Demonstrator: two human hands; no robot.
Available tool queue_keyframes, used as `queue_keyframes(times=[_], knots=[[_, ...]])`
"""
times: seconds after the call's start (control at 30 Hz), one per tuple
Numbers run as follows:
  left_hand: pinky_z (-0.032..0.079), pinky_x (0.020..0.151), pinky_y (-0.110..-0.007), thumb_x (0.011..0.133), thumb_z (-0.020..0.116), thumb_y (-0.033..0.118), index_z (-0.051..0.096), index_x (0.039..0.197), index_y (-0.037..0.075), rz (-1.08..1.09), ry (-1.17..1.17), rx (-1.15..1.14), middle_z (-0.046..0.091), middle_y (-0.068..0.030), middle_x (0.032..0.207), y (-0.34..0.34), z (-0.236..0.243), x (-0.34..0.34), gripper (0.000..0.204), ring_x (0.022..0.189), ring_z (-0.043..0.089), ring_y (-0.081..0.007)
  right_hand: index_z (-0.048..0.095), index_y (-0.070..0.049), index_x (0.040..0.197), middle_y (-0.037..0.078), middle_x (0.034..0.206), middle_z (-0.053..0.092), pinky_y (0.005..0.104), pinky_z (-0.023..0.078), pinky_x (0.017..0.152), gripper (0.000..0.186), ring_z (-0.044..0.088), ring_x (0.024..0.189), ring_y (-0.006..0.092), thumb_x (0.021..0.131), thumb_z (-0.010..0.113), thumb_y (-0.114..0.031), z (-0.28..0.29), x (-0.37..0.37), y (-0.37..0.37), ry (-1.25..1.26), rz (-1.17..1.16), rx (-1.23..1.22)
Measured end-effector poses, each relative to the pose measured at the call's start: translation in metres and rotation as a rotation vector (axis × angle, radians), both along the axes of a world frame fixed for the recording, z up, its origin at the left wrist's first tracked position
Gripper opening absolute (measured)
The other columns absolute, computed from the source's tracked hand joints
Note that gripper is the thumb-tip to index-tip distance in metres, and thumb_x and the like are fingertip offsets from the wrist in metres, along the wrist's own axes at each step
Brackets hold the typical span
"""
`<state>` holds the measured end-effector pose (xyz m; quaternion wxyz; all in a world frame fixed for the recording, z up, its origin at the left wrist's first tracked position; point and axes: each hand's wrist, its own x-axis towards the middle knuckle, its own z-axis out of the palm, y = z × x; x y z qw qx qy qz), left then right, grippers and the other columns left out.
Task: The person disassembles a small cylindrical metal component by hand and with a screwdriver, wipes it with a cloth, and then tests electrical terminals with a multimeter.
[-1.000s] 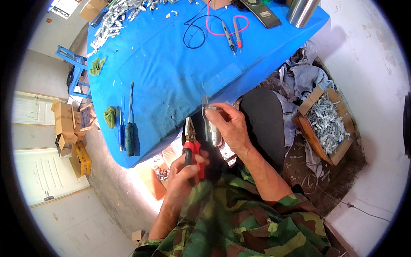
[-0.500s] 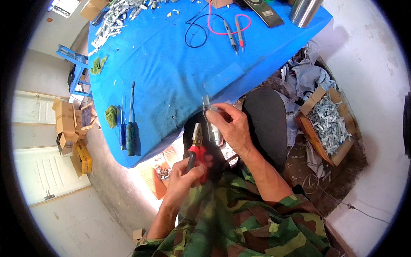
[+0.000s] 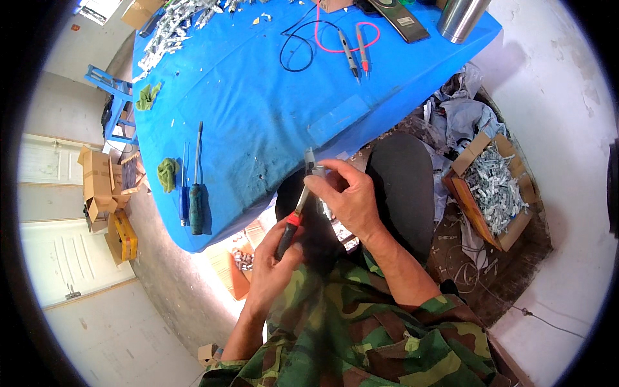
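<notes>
My left hand (image 3: 269, 263) is closed round the handles of a pair of pliers (image 3: 291, 223) with red and black grips, turned edge-on with the jaws pointing up. In my right hand (image 3: 351, 203) a small silvery metal piece (image 3: 309, 157) is pinched between thumb and fingers, its thin end sticking up. The pliers' jaws reach close to this piece beside my right thumb; whether they touch it I cannot tell. Both hands are over my lap, by the near edge of the blue-covered table (image 3: 245, 109).
A blue-handled screwdriver (image 3: 184, 205) and a green-handled screwdriver (image 3: 197, 209) lie on the table by a green cloth (image 3: 167, 174). Meter probes (image 3: 349, 58), a steel flask (image 3: 461, 19) and a metal-piece pile (image 3: 169, 40) sit farther back. A carton (image 3: 477, 209) of similar pieces stands right, past a dark stool (image 3: 401, 193).
My left hand has turned the pliers from face-on to edge-on and brought the jaws up and right, nearer the metal piece. My right hand has shifted slightly down.
</notes>
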<state>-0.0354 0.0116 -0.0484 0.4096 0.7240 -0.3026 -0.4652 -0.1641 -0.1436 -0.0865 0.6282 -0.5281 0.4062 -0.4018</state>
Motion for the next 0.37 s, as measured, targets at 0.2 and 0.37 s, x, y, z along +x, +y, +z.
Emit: queue_keyframes(times=[0.2,0.37], knots=[[0.053,0.076,-0.033,0.090,0.064,0.011,0.064,0.124,-0.005,-0.232,-0.479,-0.171,0.069,-0.0112,0.108,-0.0034,-0.0081,0.0077,0.037,0.087,0.069,-0.0228,0.074,0.000,0.105,0.006,0.084,0.071,0.0305,0.050,0.060,0.029,0.064,0.067,0.0138,0.084,0.087,-0.017,0.0002,0.0015,0.0024,0.117,-0.039,-0.236],[0.056,0.083,-0.041,0.090,0.071,0.014,0.060,0.134,0.003,-0.367,-0.764,0.001,0.070,-0.0157,0.123,-0.0009,-0.0031,0.0094,0.046,0.098,0.071,-0.0347,0.074,-0.002,0.105,0.011,0.090,0.073,0.0354,0.056,0.067,0.026,0.070,0.073,0.0230,0.087,0.084,-0.019,-0.0061,-0.0007,0.0019,0.238,0.054,-0.398]])
